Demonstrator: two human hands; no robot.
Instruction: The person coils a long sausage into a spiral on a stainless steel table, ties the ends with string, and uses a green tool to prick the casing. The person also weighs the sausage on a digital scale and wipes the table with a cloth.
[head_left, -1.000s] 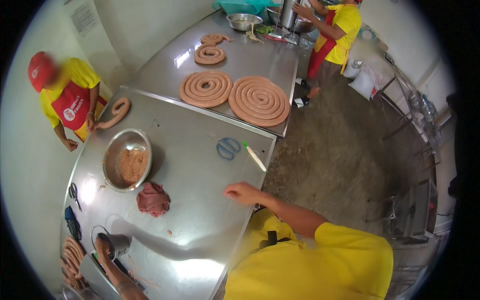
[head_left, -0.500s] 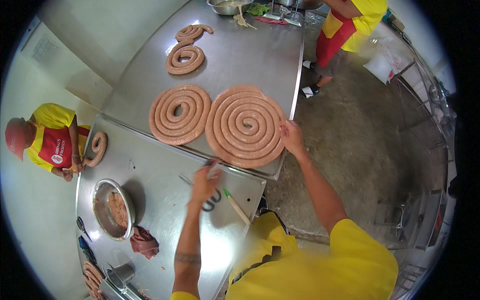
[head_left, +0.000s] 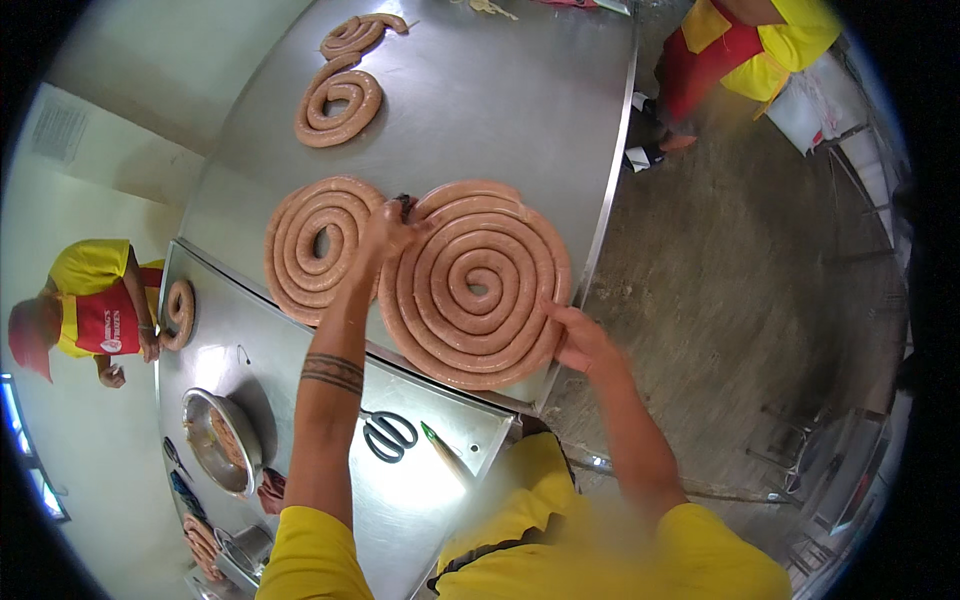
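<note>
A large sausage coil point(head_left: 475, 345) lies flat on the steel table in front of me. A smaller sausage coil point(head_left: 290, 245) lies to its left. My left hand point(head_left: 395, 232) is over the spot where the two coils meet, with its fingers closed around a small dark object point(head_left: 405, 205) too hidden to name. At the large coil's right edge, my right hand point(head_left: 585, 340) rests with its fingers stretched against the outer ring of sausage. Black-handled scissors point(head_left: 390, 437) and a green-tipped stick-like tool point(head_left: 447, 452) lie on the nearer table.
More coiled sausage point(head_left: 340, 105) lies farther back. A metal bowl of meat point(head_left: 215, 440), a dark red cloth point(head_left: 271, 492) and a metal pitcher point(head_left: 245, 548) occupy the near left. One co-worker point(head_left: 100, 300) stands left, another point(head_left: 725, 50) at the far right beside the table edge.
My left hand has gone from near the scissors up to the gap between the coils. My right hand has shifted lower along the large coil's edge. The view has moved too.
</note>
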